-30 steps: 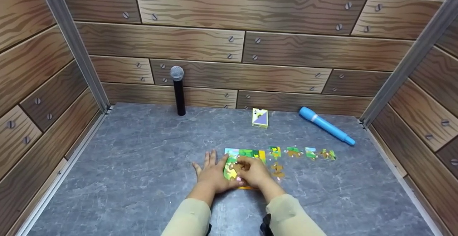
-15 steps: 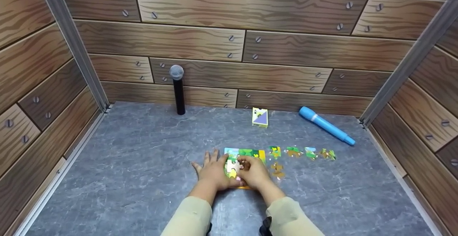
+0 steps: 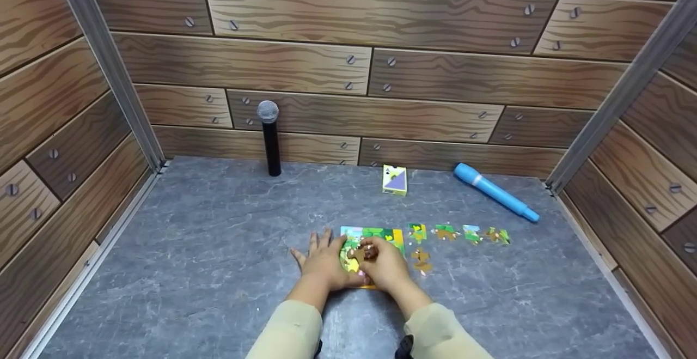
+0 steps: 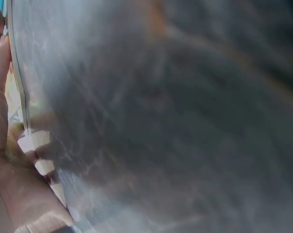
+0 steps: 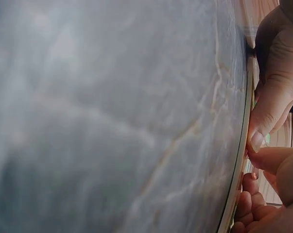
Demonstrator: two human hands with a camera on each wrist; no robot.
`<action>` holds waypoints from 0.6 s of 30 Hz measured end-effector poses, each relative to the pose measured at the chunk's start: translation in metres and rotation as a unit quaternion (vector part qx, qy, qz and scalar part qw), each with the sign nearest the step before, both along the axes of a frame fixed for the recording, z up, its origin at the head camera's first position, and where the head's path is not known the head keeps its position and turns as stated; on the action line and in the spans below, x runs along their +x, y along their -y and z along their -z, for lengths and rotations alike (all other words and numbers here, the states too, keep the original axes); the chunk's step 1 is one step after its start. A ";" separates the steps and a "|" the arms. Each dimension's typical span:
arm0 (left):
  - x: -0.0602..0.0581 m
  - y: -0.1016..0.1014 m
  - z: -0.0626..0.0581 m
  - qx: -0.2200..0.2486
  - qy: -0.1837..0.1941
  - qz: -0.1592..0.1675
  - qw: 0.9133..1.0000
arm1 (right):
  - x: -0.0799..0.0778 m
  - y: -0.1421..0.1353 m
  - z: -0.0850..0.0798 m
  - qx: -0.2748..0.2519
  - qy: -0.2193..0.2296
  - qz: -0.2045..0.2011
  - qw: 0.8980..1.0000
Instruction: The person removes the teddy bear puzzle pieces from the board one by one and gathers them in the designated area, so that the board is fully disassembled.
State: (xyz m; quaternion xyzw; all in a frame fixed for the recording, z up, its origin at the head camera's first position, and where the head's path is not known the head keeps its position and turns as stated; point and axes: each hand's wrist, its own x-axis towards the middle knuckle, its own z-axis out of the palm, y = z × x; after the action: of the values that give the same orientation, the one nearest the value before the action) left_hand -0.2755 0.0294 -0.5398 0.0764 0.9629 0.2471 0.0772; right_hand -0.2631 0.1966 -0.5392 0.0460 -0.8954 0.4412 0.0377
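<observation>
A colourful jigsaw board (image 3: 375,232) lies on the grey tabletop in front of the person in the head view. The left hand (image 3: 325,265) rests over its left side, fingers spread on the table and thumb along the near edge. Above the board's middle, the right hand (image 3: 385,265) pinches a brown puzzle piece (image 3: 358,254) between thumb and fingers. Part of the board is hidden under both hands. In the left wrist view the board's thin edge (image 4: 19,82) runs beside the thumb. In the right wrist view, fingertips meet close over the board.
Several loose puzzle pieces (image 3: 445,232) lie in a row right of the board, with brown ones (image 3: 421,260) below. Farther back are a black microphone (image 3: 271,141) standing upright, a card box (image 3: 395,180) and a blue microphone-shaped stick (image 3: 496,192). Wood-patterned walls (image 3: 305,65) enclose the table.
The brown piece tilts out of sight half a second ago, baring a pale spot on the board, and now shows again over it. The left hand stays put; the right barely shifts.
</observation>
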 end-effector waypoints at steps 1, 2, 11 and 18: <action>0.000 0.000 0.000 0.001 0.001 -0.001 1.000 | 0.000 0.000 0.000 0.000 0.001 -0.002 1.000; -0.001 -0.001 0.001 -0.001 0.004 -0.002 1.000 | 0.000 0.000 -0.001 0.002 0.004 -0.003 1.000; -0.002 -0.001 0.004 0.001 0.004 -0.007 1.000 | -0.001 -0.002 -0.002 -0.003 0.015 -0.023 1.000; -0.001 0.000 0.003 0.009 -0.002 -0.007 1.000 | 0.000 -0.005 -0.003 0.004 0.008 -0.021 1.000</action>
State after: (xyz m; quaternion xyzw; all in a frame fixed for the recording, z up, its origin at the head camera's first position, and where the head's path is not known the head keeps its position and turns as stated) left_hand -0.2762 0.0289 -0.5428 0.0707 0.9613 0.2561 0.0728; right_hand -0.2631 0.2014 -0.5366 0.0614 -0.8963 0.4387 0.0212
